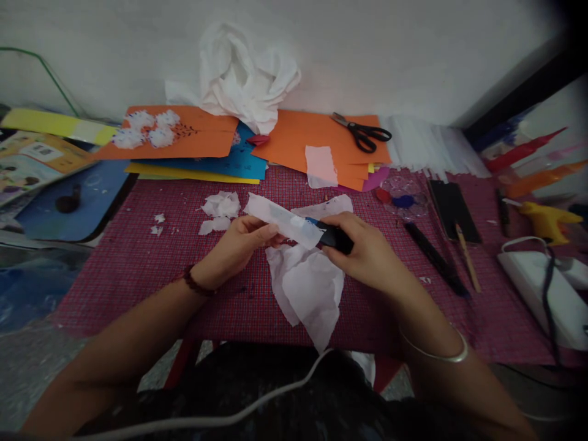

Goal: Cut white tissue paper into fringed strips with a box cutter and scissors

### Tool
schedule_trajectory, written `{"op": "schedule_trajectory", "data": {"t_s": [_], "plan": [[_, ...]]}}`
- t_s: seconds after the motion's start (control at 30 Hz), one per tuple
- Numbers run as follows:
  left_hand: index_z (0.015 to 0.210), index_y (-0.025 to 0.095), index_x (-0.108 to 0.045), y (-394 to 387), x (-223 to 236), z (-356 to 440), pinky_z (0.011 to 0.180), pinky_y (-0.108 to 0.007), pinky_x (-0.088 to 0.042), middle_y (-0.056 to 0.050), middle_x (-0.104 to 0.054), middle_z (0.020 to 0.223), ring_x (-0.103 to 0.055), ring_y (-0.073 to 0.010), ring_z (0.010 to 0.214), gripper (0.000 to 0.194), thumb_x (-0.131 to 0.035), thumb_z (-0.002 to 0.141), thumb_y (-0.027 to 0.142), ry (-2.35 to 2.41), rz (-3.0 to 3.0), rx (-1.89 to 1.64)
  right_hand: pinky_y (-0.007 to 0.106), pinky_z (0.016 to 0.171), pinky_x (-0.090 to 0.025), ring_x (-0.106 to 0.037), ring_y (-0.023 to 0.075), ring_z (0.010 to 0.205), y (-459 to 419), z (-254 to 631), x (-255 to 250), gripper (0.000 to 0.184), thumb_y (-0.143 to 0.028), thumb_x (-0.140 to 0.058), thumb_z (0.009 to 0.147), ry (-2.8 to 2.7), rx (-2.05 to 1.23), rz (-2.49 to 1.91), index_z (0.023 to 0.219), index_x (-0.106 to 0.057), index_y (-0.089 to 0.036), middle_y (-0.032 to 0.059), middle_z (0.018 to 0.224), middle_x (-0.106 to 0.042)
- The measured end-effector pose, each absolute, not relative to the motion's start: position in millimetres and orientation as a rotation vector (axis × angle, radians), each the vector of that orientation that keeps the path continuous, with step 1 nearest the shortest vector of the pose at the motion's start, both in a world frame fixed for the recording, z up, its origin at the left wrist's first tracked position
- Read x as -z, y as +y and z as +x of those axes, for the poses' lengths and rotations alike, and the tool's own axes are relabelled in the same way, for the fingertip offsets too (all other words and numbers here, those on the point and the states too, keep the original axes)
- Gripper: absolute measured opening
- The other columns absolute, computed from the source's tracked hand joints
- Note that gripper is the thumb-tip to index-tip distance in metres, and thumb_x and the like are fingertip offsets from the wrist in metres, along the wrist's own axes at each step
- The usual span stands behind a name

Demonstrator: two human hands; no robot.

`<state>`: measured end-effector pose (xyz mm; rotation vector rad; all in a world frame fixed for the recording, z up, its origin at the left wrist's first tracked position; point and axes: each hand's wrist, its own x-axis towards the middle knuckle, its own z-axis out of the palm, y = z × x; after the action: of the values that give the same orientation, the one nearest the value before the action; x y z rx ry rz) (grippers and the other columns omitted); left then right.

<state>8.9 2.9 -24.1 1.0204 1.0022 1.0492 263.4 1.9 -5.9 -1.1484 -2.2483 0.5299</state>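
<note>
Paper strip [287, 222], ragged-ended, pinched in left grip [239, 246], right grip [370, 252] wrapped round black tool [339, 239]

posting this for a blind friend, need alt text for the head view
The left hand holds a white paper strip over a red checked cloth, while the right hand holds a dark object at the strip's end. Torn paper lies below; scissors rest on orange card behind.
</note>
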Motion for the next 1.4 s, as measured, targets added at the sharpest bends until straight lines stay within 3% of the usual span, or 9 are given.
{"op": "schedule_trajectory", "data": {"t_s": [0.13,0.3,0.5,0.73,1.4], "plan": [[0.063,0.015,-0.073,4.5,24.9,9.1,0.062,-0.024,-0.054,-0.005,-0.075,0.065,-0.066,-0.0127,0.059,0.032,-0.085,0.074,0.044,1.025,0.977,-1.078,0.046,0.091,-0.057,-0.071,0.0298,0.108,1.6,262.9,6.3,0.040,-0.015,-0.065,0.085,-2.260,-0.538,-1.145,0.123,-0.063,-0.024,0.0095,0.117,-0.073],[0.065,0.015,-0.073,4.0,19.9,9.7,0.062,-0.026,-0.055,-0.005,-0.073,0.064,-0.065,-0.0133,0.058,0.035,-0.080,0.077,0.048,1.069,0.979,-1.049,0.045,0.091,-0.057,-0.071,0.0301,0.110,0.5,261.9,5.5,0.041,-0.013,-0.065,0.085,-2.272,-0.533,-1.155,0.123,-0.062,-0.026,0.0082,0.120,-0.073],[0.059,0.018,-0.069,4.2,18.0,10.2,0.061,-0.026,-0.053,-0.002,-0.070,0.059,-0.061,-0.0119,0.055,0.028,-0.079,0.076,0.037,1.161,1.044,-1.039,0.044,0.088,-0.058,-0.072,0.0294,0.104,-0.3,260.1,5.7,0.039,-0.012,-0.063,0.084,-2.292,-0.537,-1.169,0.121,-0.061,-0.026,0.0084,0.115,-0.072],[0.067,0.017,-0.075,1.2,19.0,14.7,0.060,-0.025,-0.051,-0.002,-0.074,0.065,-0.062,-0.0116,0.057,0.018,-0.076,0.080,0.029,1.121,1.168,-1.016,0.044,0.089,-0.057,-0.071,0.0301,0.106,0.9,260.7,8.4,0.041,-0.013,-0.063,0.084,-2.313,-0.537,-1.170,0.123,-0.061,-0.024,0.0097,0.117,-0.072],[0.062,0.017,-0.074,8.6,10.6,-1.8,0.064,-0.026,-0.053,-0.003,-0.073,0.063,-0.064,-0.0136,0.060,0.022,-0.076,0.078,0.033,1.163,1.233,-0.900,0.042,0.088,-0.055,-0.071,0.0295,0.104,2.7,266.5,4.8,0.035,-0.015,-0.065,0.083,-2.308,-0.612,-1.133,0.118,-0.062,-0.022,0.0101,0.115,-0.073]]}}
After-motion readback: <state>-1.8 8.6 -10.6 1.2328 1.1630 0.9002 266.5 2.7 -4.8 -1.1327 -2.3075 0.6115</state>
